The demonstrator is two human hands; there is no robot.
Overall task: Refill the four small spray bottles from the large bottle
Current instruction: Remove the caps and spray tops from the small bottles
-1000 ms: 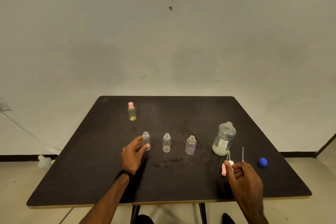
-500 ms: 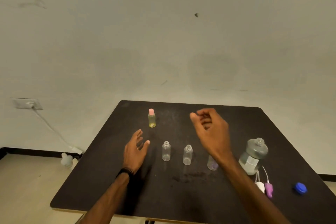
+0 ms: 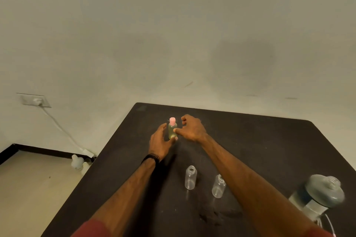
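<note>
A small bottle (image 3: 172, 130) with a pink cap and yellowish liquid stands upright towards the far side of the black table (image 3: 260, 140). My left hand (image 3: 160, 140) wraps it from the left, thumb at its base. My right hand (image 3: 192, 129) is beside it on the right, thumb tip touching its side, fingers loosely curled clear of the cap. Two uncapped, empty small bottles (image 3: 190, 177) (image 3: 218, 186) stand nearer to me. The large uncapped bottle (image 3: 319, 194) is at the lower right. My right forearm may hide another small bottle.
White spray tubes (image 3: 327, 219) lie by the large bottle at the table's near right. The table's left edge runs diagonally past my left arm. On the floor to the left stand white containers (image 3: 78, 161), under a wall socket (image 3: 34, 100) with a cable.
Both hands moved forward to the pink-capped bottle; the left hand closed round it and the right thumb came against it. The view swung left and down.
</note>
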